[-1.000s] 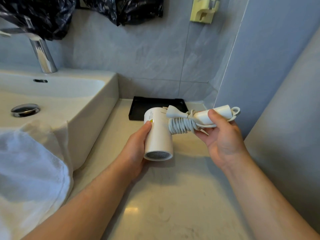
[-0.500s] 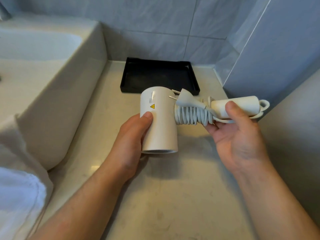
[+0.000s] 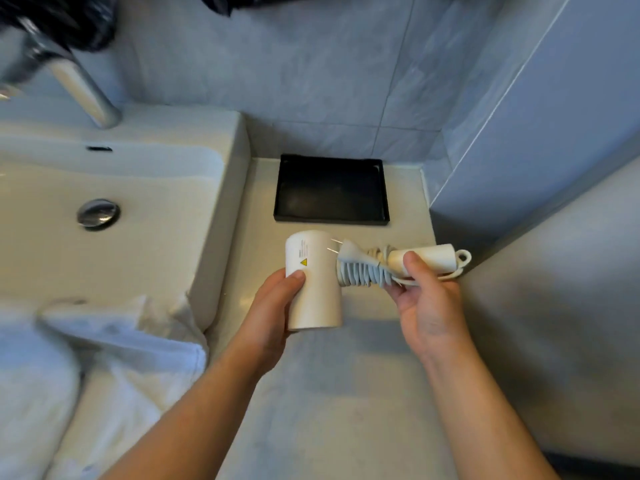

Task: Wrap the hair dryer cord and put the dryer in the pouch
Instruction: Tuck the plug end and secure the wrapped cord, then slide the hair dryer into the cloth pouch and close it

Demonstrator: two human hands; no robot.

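I hold a white hair dryer (image 3: 317,282) above the counter with both hands. My left hand (image 3: 273,311) grips its round barrel from the left side. Its handle points right, and the grey-white cord (image 3: 362,273) is wound in tight coils around it. The plug (image 3: 349,252) lies on top of the coils with its prongs against the barrel. My right hand (image 3: 427,303) grips the handle near its end, thumb on top, over a loose loop of cord. No pouch is in view.
A black tray (image 3: 330,220) sits on the counter (image 3: 346,393) against the tiled wall, behind the dryer. A white sink (image 3: 221,209) with a chrome tap (image 3: 86,95) and drain (image 3: 98,213) fills the left. White towels (image 3: 104,368) lie at the lower left. A wall closes the right side.
The view has swung back up and left, bringing the sink and tap in again. Both hands keep the same hold on the dryer; the cord and plug have not shifted.
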